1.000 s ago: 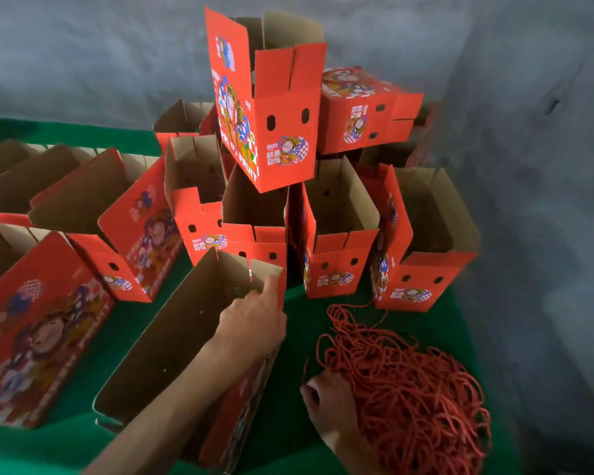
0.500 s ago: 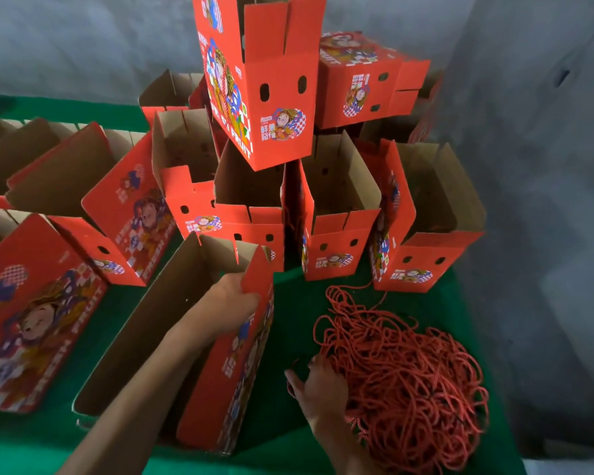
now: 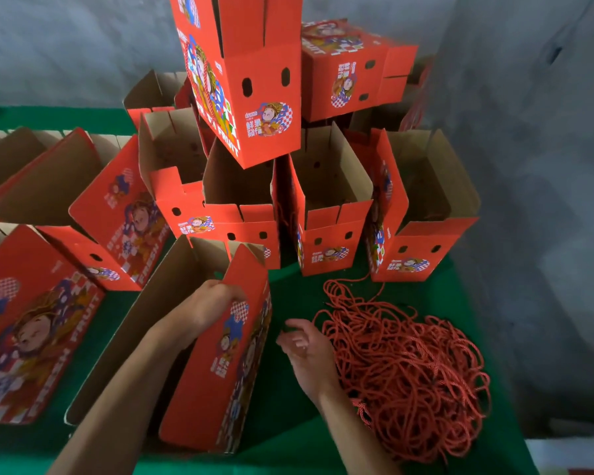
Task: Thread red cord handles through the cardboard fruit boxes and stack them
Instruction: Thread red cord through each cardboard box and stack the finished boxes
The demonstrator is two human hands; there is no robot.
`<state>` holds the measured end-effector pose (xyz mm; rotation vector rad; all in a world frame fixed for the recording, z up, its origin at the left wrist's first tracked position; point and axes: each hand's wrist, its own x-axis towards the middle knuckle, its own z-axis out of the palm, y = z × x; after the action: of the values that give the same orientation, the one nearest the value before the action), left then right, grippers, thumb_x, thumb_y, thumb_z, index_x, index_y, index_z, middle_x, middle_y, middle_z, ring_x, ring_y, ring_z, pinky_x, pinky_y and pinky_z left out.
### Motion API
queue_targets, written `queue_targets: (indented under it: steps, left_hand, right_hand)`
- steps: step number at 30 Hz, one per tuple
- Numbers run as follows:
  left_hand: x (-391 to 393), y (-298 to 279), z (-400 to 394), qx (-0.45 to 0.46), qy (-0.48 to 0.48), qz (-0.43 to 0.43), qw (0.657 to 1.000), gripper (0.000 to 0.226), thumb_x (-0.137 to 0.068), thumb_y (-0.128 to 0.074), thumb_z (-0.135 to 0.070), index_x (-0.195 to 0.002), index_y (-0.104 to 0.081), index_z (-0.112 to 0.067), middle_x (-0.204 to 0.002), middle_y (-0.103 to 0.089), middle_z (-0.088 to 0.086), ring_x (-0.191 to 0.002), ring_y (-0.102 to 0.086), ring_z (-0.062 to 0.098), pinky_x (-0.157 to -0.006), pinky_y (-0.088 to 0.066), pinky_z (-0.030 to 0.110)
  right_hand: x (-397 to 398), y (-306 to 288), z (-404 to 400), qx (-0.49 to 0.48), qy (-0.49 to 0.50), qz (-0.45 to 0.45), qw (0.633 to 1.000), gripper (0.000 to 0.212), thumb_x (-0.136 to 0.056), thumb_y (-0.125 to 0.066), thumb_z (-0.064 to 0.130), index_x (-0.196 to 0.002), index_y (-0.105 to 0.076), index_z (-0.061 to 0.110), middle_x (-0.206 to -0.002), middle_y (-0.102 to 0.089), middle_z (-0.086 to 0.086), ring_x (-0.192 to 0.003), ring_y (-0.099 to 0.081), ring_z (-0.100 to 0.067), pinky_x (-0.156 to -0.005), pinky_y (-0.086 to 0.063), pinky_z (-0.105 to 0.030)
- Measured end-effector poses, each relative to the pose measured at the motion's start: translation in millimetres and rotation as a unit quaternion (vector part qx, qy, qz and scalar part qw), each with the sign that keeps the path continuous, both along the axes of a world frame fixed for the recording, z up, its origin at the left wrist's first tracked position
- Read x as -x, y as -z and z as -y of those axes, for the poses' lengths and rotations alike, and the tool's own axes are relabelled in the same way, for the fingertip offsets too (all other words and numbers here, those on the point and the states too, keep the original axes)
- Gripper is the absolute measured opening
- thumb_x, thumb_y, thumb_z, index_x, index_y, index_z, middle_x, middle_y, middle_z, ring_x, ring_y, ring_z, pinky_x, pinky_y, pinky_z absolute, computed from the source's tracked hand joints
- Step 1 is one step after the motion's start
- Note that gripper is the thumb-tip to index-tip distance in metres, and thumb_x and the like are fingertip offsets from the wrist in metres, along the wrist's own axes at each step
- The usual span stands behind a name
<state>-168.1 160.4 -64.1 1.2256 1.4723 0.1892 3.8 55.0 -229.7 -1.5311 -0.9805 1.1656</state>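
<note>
L hand [image 3: 208,305] fingers curled over top edge of open box [image 3: 199,382], gripping the red wall. R hand [image 3: 309,347] fingers loosely bent, nothing held; cord pile [image 3: 408,368] just right of fingertips.

A box [image 3: 172,337] lies at lower centre, a cord heap [image 3: 405,371] to its right on the table [image 3: 288,440]. Stacked boxes [image 3: 288,166] rise at upper centre. More boxes [image 3: 31,320] fill the left edge.

A green-covered table [image 3: 288,423] carries open red fruit boxes [image 3: 330,234] and a red cord pile [image 3: 408,371].
</note>
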Motion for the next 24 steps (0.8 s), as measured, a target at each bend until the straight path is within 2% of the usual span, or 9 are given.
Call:
queue_targets:
  steps: [3, 5, 9, 12, 16, 19, 22, 24]
  left_hand:
    - [0, 1, -3, 0.024, -0.012, -0.001, 1.000, 0.032, -0.092, -0.059, -0.033, -0.095, -0.077, -0.007, -0.086, -0.078, 0.013, -0.069, -0.076, 0.027, -0.069, -0.058, 0.034]
    - [-1, 1, -2, 0.037, -0.023, -0.005, 0.999, 0.037, -0.090, -0.059, -0.039, -0.100, -0.076, -0.008, -0.088, -0.078, 0.013, -0.072, -0.077, 0.028, -0.072, -0.059, 0.036]
    - [-7, -1, 2, 0.058, -0.040, 0.006, 0.997, 0.043, -0.091, -0.057, -0.043, -0.105, -0.074, -0.007, -0.092, -0.078, 0.015, -0.077, -0.076, 0.032, -0.081, -0.060, 0.041]
    - [-16, -5, 5, 0.060, -0.031, 0.002, 0.998, 0.042, -0.094, -0.054, -0.041, -0.106, -0.075, -0.006, -0.094, -0.078, 0.017, -0.085, -0.074, 0.035, -0.089, -0.058, 0.044]
    - [-26, -2, 6, 0.021, -0.034, 0.016, 0.999, 0.044, -0.098, -0.055, -0.029, -0.128, -0.064, 0.002, -0.126, -0.067, 0.024, -0.098, -0.066, 0.034, -0.099, -0.052, 0.045]
    - [-34, 0, 7, 0.031, -0.024, 0.018, 0.999, 0.047, -0.099, -0.055, -0.030, -0.134, -0.060, 0.001, -0.133, -0.063, 0.023, -0.120, -0.062, 0.039, -0.106, -0.049, 0.050]
    - [-41, 3, 5, 0.036, -0.015, 0.026, 0.999, 0.048, -0.101, -0.053, -0.032, -0.136, -0.058, 0.000, -0.135, -0.061, 0.022, -0.125, -0.059, 0.039, -0.107, -0.049, 0.051]
    - [-46, 3, 6, 0.037, -0.007, 0.028, 0.999, 0.049, -0.101, -0.053, -0.034, -0.136, -0.058, -0.001, -0.135, -0.061, 0.021, -0.125, -0.060, 0.038, -0.107, -0.049, 0.051]
  right_hand:
    - [7, -16, -5, -0.021, 0.009, -0.027, 0.999, 0.002, -0.095, -0.076, 0.029, -0.095, -0.076, 0.031, -0.088, -0.076, 0.011, -0.085, -0.071, -0.005, -0.086, -0.058, -0.030]
    - [10, -21, -9, -0.013, -0.004, -0.004, 1.000, 0.004, -0.098, -0.073, 0.030, -0.096, -0.076, 0.027, -0.092, -0.075, 0.007, -0.088, -0.070, -0.006, -0.086, -0.057, -0.029]
    - [17, -26, -14, 0.020, -0.010, 0.012, 1.000, 0.010, -0.101, -0.066, 0.039, -0.095, -0.071, 0.033, -0.098, -0.073, 0.009, -0.091, -0.068, -0.002, -0.082, -0.055, -0.022]
    - [16, -28, -16, 0.026, 0.003, -0.013, 1.000, 0.016, -0.103, -0.062, 0.038, -0.095, -0.071, 0.028, -0.099, -0.073, 0.007, -0.095, -0.068, -0.008, -0.088, -0.056, -0.032]
    - [6, -31, -15, 0.020, 0.025, -0.030, 0.999, 0.019, -0.103, -0.063, 0.037, -0.090, -0.070, 0.026, -0.091, -0.071, 0.006, -0.087, -0.067, -0.010, -0.090, -0.057, -0.036]
    - [-1, -36, -11, 0.004, 0.002, 0.066, 0.998, 0.016, -0.105, -0.059, 0.037, -0.094, -0.067, 0.029, -0.093, -0.070, 0.008, -0.085, -0.067, -0.005, -0.084, -0.058, -0.032]
    - [-7, -43, -5, -0.016, -0.014, 0.178, 0.984, 0.017, -0.108, -0.052, 0.037, -0.102, -0.064, 0.028, -0.096, -0.069, 0.011, -0.085, -0.065, -0.004, -0.072, -0.054, -0.022]
    - [-6, -45, 0, -0.020, -0.015, 0.184, 0.983, 0.021, -0.109, -0.051, 0.037, -0.108, -0.066, 0.023, -0.099, -0.069, 0.011, -0.084, -0.064, 0.000, -0.070, -0.052, -0.019]
